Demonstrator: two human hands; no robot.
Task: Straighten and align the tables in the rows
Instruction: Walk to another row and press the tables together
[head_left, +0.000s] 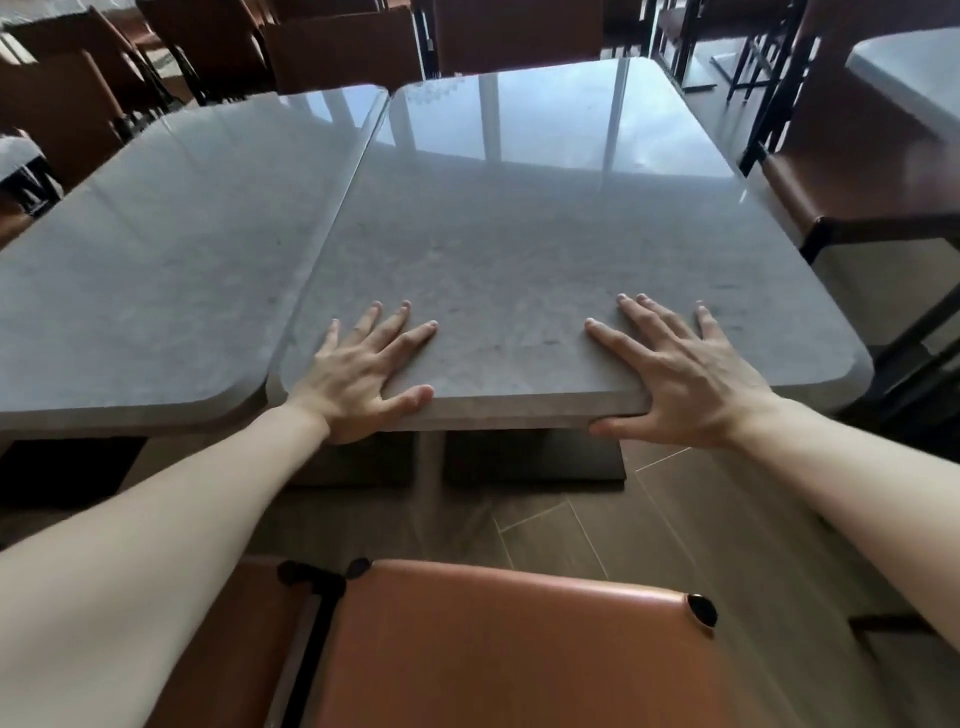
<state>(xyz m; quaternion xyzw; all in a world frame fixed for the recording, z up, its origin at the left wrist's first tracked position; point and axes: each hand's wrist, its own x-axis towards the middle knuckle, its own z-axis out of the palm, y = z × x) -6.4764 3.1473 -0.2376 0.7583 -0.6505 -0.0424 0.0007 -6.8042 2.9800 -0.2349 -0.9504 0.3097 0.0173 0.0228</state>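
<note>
where wood-look floor (597, 525) shows amid brown chairs (519, 649), two grey stone tables stand side by side, edges nearly touching. right table (519, 234), glossy, lies under left hand (358, 369) and right hand (685, 379), fingers spread flat, thumbs at its near edge.

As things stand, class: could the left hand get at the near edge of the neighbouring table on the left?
Probably yes. The left hand rests flat on the right-hand table, close to the seam. The left-hand table has its near edge just beside it, and nothing visible lies between them.
</note>
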